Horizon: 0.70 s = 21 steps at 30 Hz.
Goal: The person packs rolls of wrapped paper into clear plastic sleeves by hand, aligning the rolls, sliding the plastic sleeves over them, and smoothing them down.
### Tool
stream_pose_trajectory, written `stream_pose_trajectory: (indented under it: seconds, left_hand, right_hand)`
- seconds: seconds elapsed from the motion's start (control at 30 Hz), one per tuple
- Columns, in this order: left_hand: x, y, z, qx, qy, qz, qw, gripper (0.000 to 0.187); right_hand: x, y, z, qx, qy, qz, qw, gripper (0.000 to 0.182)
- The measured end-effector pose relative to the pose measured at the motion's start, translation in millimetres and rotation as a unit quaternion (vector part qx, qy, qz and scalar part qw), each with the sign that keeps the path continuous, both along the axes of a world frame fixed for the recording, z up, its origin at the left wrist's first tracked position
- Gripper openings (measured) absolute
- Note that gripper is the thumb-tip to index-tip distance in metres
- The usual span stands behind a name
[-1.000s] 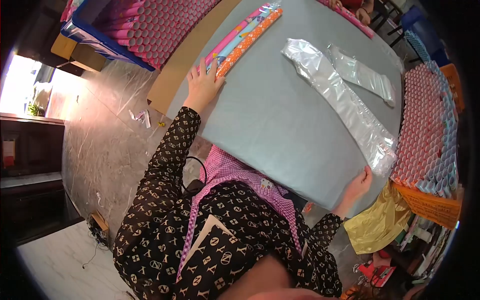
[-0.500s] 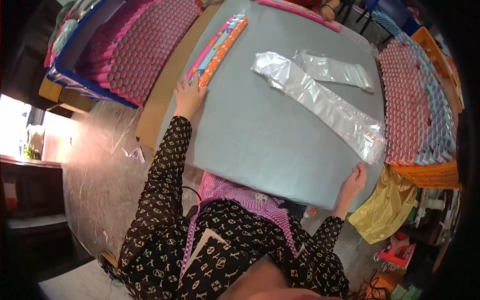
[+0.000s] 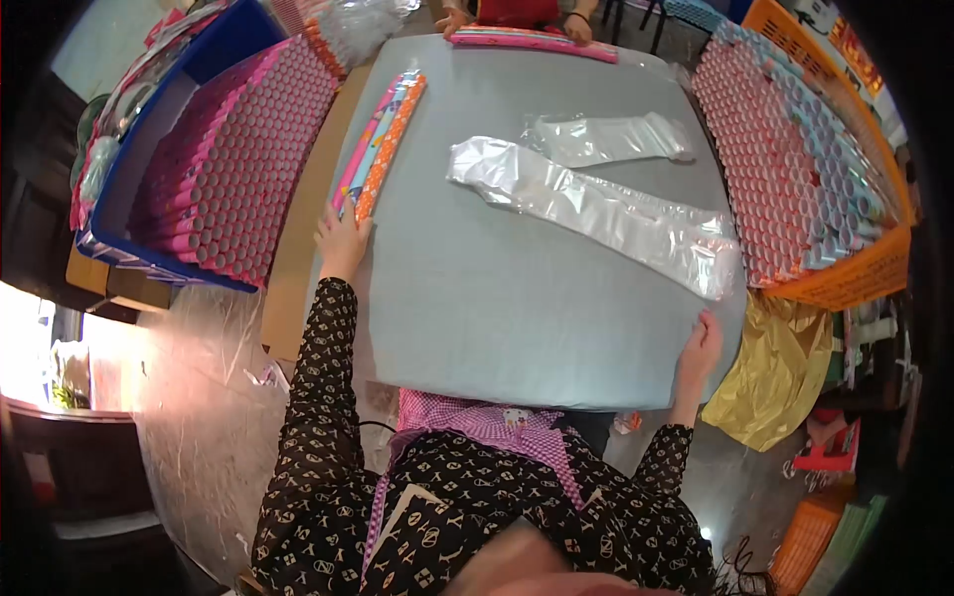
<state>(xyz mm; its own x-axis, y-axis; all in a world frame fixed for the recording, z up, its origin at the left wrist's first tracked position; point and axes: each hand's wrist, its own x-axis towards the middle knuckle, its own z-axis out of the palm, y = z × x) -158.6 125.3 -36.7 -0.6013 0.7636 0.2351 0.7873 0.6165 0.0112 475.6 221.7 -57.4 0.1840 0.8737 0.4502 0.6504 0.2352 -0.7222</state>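
Rolls (image 3: 381, 144) — pink, pale blue, white-dotted orange — lying together.

A single wide-angle view is provided by a head-worn camera, faced forward and down. The wearer's torso (image 3: 497, 482) is seen very near, at 6 o'clock. The table (image 3: 517, 318) is centred at middle range, with the left hand (image 3: 343, 243) covered toward 10 o'clock and the right hand (image 3: 701, 343) at 3. A co-worker (image 3: 517, 12) is cropped farthest off, at 12.
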Motion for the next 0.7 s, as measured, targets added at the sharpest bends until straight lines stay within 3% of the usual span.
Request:
stream_pose_trajectory:
  seconds: [0.13,0.4,0.57,0.7]
  left_hand:
    - [-4.0,1.1,3.9,-0.006,-0.028,-0.007,1.000,0.071]
    - [10.5,-0.1,12.8,0.050,0.045,-0.050,0.996,0.074]
    - [64.2,-2.5,10.9,0.103,-0.029,-0.110,0.988,0.068]
    - [114.5,-1.4,-9.7,0.173,-0.134,-0.229,0.949,0.061]
  right_hand:
    - [11.3,5.9,3.4,0.022,-0.034,-0.015,0.999,0.022]
    - [16.1,6.3,26.2,0.040,-0.061,-0.032,0.997,0.021]
    - [14.9,17.3,9.2,0.042,-0.048,-0.039,0.997,0.021]
    - [13.4,39.7,10.5,0.058,-0.042,-0.039,0.997,0.020]
